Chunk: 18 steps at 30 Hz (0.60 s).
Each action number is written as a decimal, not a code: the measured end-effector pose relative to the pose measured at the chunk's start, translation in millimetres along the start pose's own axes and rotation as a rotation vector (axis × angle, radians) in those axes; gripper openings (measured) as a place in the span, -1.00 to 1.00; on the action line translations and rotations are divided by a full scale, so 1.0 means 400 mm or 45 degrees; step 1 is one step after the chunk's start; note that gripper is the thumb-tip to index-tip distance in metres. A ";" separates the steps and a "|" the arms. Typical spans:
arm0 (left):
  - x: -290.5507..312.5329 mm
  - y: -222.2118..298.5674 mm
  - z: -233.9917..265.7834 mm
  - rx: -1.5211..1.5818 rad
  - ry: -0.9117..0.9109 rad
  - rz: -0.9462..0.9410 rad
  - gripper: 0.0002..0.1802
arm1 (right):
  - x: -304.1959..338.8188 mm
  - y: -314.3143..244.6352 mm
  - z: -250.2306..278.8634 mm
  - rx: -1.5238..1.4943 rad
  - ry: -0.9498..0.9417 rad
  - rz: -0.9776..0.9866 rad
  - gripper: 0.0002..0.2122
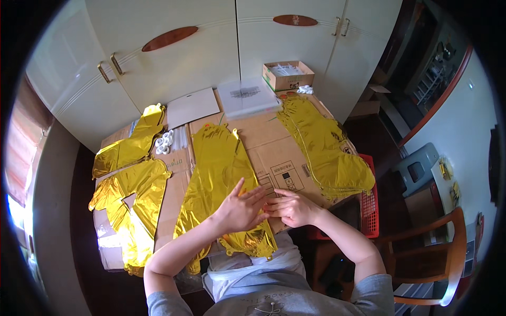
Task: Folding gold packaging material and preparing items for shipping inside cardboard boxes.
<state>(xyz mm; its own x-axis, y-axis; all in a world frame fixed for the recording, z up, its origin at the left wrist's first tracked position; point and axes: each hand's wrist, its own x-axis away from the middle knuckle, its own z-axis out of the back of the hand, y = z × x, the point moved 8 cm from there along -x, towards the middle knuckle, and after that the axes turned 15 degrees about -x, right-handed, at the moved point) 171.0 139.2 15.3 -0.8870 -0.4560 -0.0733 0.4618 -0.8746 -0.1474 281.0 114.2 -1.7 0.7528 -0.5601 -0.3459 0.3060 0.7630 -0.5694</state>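
Observation:
My left hand [240,211] is over the lower part of a flat gold foil balloon [216,168] in the middle of the cardboard-covered table. Its fingers are spread and stretched toward the right. Just beside it, my right hand [293,209] has its fingers bent and pressed together, with the fingertips meeting those of my left hand. Anything pinched between the fingertips is too small to make out. Another flat gold foil balloon [319,145] lies to the right. Two more lie on the left, a far gold balloon [132,143] and a near gold balloon [145,192].
White ribbon rolls [164,142] lie beside pale sticks [181,139]. At the back are a grey board [193,107], a translucent plastic sheet stack [247,98] and an open carton [288,80]. A red basket [373,210] and wooden chair [456,253] stand right.

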 end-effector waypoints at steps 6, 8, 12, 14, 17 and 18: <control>-0.003 -0.033 -0.014 -0.097 0.091 0.109 -0.30 | 0.006 0.011 -0.010 0.021 -0.002 0.026 -0.64; -0.017 -0.057 -0.031 -0.222 0.078 0.184 -0.27 | 0.006 0.010 -0.007 0.003 0.005 0.024 -0.63; -0.047 -0.113 -0.052 -0.318 0.063 0.320 -0.19 | 0.004 0.006 -0.002 -0.020 0.013 0.016 -0.63; -0.063 -0.135 -0.064 -0.363 -0.003 0.359 -0.13 | 0.004 0.005 -0.001 -0.024 0.009 0.012 -0.63; -0.084 -0.169 -0.068 -0.394 -0.073 0.415 -0.08 | 0.004 0.005 0.000 -0.029 0.009 0.001 -0.63; -0.092 -0.182 -0.075 -0.399 -0.098 0.437 -0.06 | 0.006 0.006 -0.002 -0.027 0.008 -0.004 -0.63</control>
<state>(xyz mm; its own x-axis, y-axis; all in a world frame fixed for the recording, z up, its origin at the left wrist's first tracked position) 170.0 224.8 -1.0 -0.6751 -0.7312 -0.0978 0.6944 -0.5851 -0.4189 283.0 114.6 -4.6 0.7480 -0.5645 -0.3491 0.2955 0.7542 -0.5864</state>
